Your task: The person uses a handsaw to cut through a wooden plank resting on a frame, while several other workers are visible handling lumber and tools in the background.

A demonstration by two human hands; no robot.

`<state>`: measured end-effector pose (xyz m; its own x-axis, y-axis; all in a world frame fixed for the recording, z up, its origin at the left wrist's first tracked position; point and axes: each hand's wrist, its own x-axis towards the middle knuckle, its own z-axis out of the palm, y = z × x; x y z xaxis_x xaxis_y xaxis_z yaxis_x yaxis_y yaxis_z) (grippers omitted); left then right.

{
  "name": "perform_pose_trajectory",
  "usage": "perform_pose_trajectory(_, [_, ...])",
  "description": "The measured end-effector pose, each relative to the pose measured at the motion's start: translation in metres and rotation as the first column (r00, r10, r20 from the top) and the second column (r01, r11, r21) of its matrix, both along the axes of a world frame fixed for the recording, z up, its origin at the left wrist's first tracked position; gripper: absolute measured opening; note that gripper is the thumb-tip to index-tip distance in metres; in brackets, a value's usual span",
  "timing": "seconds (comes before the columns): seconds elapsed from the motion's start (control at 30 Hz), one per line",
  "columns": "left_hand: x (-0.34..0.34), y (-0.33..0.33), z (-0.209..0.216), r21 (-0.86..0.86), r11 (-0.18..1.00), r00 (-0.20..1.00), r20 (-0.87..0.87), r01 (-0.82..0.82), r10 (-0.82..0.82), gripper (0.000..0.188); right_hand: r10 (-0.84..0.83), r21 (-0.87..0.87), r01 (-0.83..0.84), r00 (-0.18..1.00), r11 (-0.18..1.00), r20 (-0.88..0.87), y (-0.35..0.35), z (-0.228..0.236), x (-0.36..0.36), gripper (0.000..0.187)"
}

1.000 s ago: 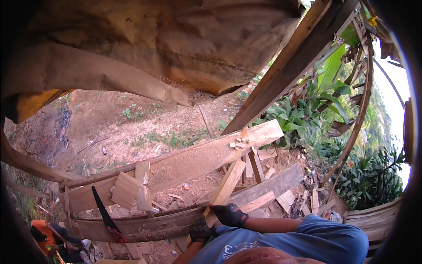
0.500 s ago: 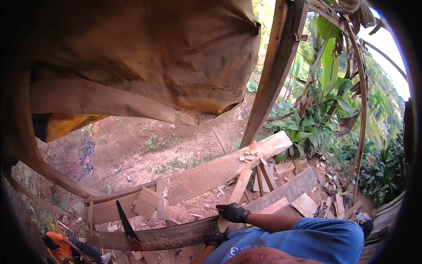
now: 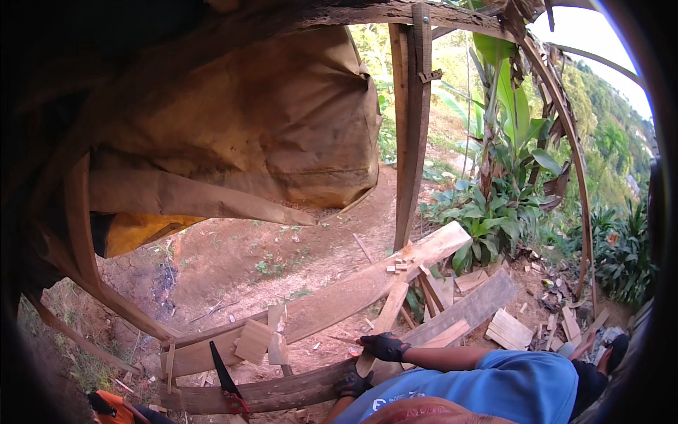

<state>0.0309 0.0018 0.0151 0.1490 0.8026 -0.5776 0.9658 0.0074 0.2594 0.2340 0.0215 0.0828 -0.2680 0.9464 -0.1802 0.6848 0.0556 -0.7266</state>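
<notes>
My right hand [image 3: 385,347], in a black glove, is closed around a thin stick-like thing [image 3: 345,340] that points left; its kind is too small to make out. Just below it, my left hand [image 3: 353,382], also gloved in black, grips the lower end of a narrow pale board [image 3: 388,316]. That board slants across toward a long, wide plank [image 3: 339,306]. Both hands are over a darker beam [image 3: 286,393] nearest me. Left of them, a handsaw [image 3: 224,372] with a black blade and red handle lies across this beam.
Small wood blocks [image 3: 401,266] sit on the wide plank, with two short board pieces [image 3: 253,340] farther left. Offcuts [image 3: 510,330] litter the ground at right. A post [image 3: 412,134] and brown tarp [image 3: 233,127] stand ahead. A person in orange [image 3: 113,408] is at lower left.
The view has shifted, so the tarp and post appear farther left and the planks slightly lower. My hands stay together at the narrow board's end. The person in orange shows less.
</notes>
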Motion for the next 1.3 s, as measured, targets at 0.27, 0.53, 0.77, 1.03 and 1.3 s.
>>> perform_pose_trajectory(0.27, [0.006,0.003,-0.006,0.076,0.997,1.0,-0.012,0.017,-0.016,0.087,0.152,0.051,-0.178,0.934,0.983,0.323,0.042,-0.034,-0.015,0.031])
perform_pose_trajectory(0.53, [-0.001,-0.015,-0.017,0.107,0.994,0.999,0.012,0.028,-0.03,0.086,0.067,0.264,-0.108,0.985,0.959,0.16,0.021,-0.008,0.007,0.026])
perform_pose_trajectory(0.77, [-0.016,-0.023,-0.034,0.154,0.988,0.999,0.038,-0.022,0.016,0.08,0.268,0.269,-0.32,0.94,0.908,0.211,0.042,0.091,0.033,0.035])
perform_pose_trajectory(1.03, [-0.015,-0.018,-0.02,0.266,0.964,0.996,0.087,0.005,-0.029,0.07,0.008,-0.015,-0.007,0.998,1.0,0.063,-0.052,0.175,0.022,0.04])
perform_pose_trajectory(1.3, [-0.009,-0.017,-0.011,0.241,0.97,0.999,0.035,-0.008,-0.001,0.064,0.071,0.014,-0.074,0.986,0.997,0.149,-0.057,0.225,0.031,0.035])
